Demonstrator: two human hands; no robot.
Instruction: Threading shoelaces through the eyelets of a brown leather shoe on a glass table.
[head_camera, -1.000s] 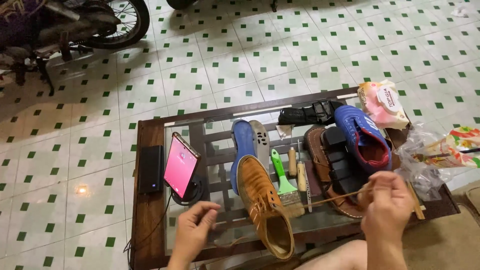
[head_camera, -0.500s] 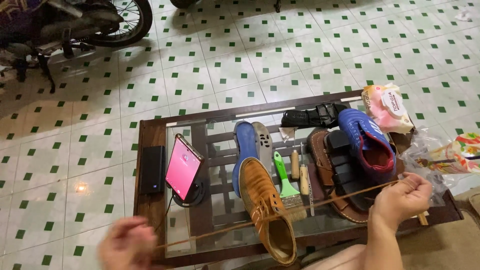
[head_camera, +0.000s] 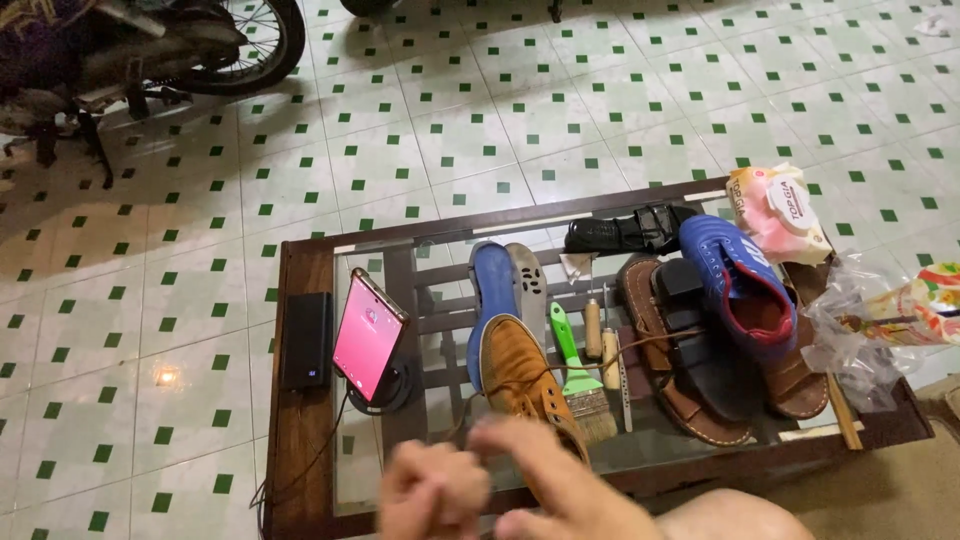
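Nearest the camera, both hands are blurred low in the view. The left hand (head_camera: 432, 492) is curled into a loose fist; whether it grips anything I cannot tell. The right hand (head_camera: 560, 480) has its fingers stretched toward the left one, and its hold is likewise unclear. Just beyond the fingertips lies the tan shoe (head_camera: 525, 382), its heel end touching or nearly touching them, with a thin brown lace (head_camera: 640, 342) running from it rightward over the glass surface (head_camera: 440, 420).

Beside the shoe on the right lies a green-handled brush (head_camera: 578, 380); on the left a phone (head_camera: 368, 336) with a pink screen stands propped up, with a black power bank (head_camera: 306, 340) beyond it. Farther back are a blue insole (head_camera: 492, 290), brown sandals (head_camera: 690, 370) and a blue shoe (head_camera: 735, 280). On the tiled floor (head_camera: 480, 130) stands a motorbike (head_camera: 150, 50).
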